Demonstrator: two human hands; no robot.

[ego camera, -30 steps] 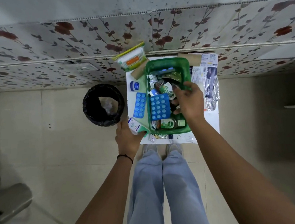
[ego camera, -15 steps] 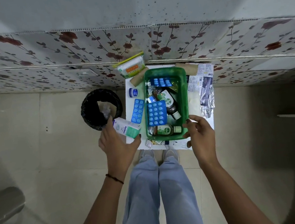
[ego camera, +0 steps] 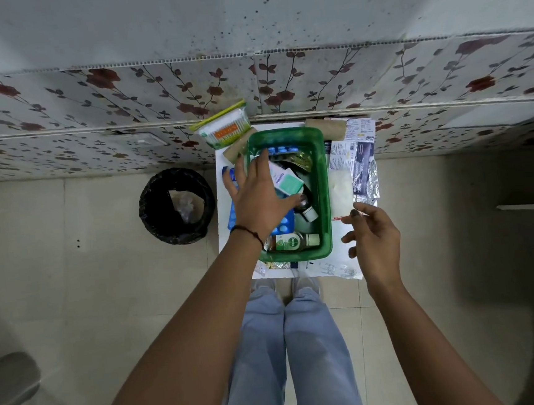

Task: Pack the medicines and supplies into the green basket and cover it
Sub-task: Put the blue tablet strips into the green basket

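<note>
Green basket [ego camera: 322, 197] centred on surface [ego camera: 313, 266], long axis toward wall edge; left hand [ego camera: 260, 199] spread wide, empty, over white-green box [ego camera: 286, 181] inside; right hand [ego camera: 374, 241] half-open, empty, near right edge beside foil strips [ego camera: 365, 177], likely nearer.
</note>
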